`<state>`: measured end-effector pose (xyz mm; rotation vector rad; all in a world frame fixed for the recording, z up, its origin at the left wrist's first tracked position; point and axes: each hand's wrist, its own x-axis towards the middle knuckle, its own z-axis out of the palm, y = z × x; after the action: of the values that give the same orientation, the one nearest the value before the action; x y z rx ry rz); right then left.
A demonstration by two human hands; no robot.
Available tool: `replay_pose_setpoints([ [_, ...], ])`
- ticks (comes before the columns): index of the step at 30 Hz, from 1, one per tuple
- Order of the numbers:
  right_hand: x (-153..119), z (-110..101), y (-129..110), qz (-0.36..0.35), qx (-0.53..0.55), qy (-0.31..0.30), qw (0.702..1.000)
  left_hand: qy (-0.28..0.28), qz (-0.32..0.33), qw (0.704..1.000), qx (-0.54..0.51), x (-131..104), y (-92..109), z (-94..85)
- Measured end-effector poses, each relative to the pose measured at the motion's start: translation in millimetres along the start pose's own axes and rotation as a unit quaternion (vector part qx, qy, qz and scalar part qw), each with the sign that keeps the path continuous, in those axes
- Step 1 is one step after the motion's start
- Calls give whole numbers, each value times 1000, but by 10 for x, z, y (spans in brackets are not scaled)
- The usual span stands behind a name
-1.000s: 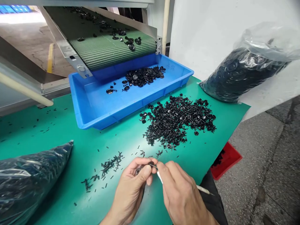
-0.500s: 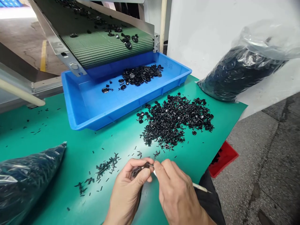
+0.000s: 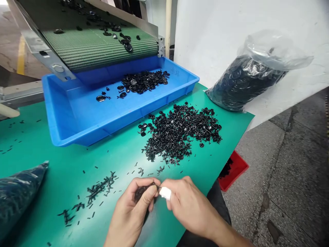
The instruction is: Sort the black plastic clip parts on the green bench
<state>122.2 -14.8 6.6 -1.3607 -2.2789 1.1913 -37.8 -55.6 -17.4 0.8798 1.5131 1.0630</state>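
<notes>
My left hand [image 3: 130,211] is closed around a small black plastic part [image 3: 141,192], pinched between thumb and fingers; most of its shape is hidden. My right hand [image 3: 189,204] grips a thin metal pick with a white wrapped section [image 3: 165,193]. The pick's tip meets the edge of the black part at my left fingertips. Both hands are above the green tabletop [image 3: 123,157], side by side. To their left lie small black cross-shaped sprues [image 3: 101,188] and short loose bits. A large pile of small black plastic pieces [image 3: 180,130] sits just beyond my hands.
A conveyor belt [image 3: 102,48] carrying black parts slopes down to a blue tray [image 3: 84,132], which holds a heap of round black parts [image 3: 145,82]. Filled plastic bags stand at the right back [image 3: 246,79] and left front [image 3: 20,192]. A red bin [image 3: 235,171] is below the table's right edge.
The view has swung right, so the scene appears further left. My right hand has turned, exposing the pick's white wrapping; its rear end is now hidden. My left hand keeps its pinch.
</notes>
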Motion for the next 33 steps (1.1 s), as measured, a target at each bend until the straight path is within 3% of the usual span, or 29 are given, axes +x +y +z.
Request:
replay_pose_setpoints([
  [5, -101, 174, -36, -37, -91, 97, 990, -10, -10, 1000, -20, 0, 21, -11],
  [9, -105, 348, -55, -73, -176, 217, 957, 1, -22, 997, -72, 0, 25, -28],
  [12, -100, 395, -78, -91, -186, 252, 945, 8, -31, 992, -118, -4, -6, -29],
  [18, -133, 376, -107, -124, -194, 222, 948, 8, -25, 981, -191, -7, -33, -19],
  [25, -96, 395, -118, -104, -140, 249, 953, 11, -8, 988, -153, 3, -39, -29],
  [30, -28, 144, -64, -50, -47, 100, 993, -20, -6, 993, -118, 32, -35, -48],
  [33, 30, -65, 9, -21, -30, 34, 999, -31, -12, 995, -93, 40, -19, -46],
])
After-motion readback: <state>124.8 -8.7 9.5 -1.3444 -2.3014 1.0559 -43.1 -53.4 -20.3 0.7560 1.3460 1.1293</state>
